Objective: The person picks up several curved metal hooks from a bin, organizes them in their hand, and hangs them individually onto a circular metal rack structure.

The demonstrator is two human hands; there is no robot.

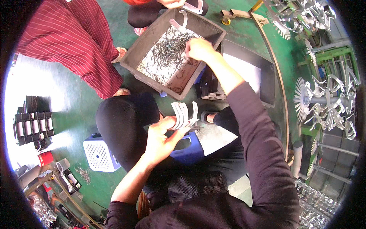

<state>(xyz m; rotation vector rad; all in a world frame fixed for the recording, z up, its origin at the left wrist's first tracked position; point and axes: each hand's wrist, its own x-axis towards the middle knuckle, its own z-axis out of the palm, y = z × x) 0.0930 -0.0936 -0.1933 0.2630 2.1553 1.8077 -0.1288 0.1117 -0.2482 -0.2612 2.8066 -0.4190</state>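
Several curved, pale metal hook-shaped pieces [182,114] are gripped in a bunch by my left hand [162,139], above my lap. My right hand [200,49] reaches into a grey plastic crate [173,91], with its fingers closed at the right side of a heap of thin, dark wire hooks [167,51]. Whatever the fingertips pinch is hidden from view. A single pale hook-shaped piece [182,23] lies near the crate's far side, apart from my hands.
A second grey crate [248,65] stands right of the first. Beyond, a co-worker's hand [171,3] is near another pale hooked piece [195,7]. Someone in striped trousers [72,42] stands left. A blue stool [97,152] is beside my leg; racks of metal parts [328,99] line the right.
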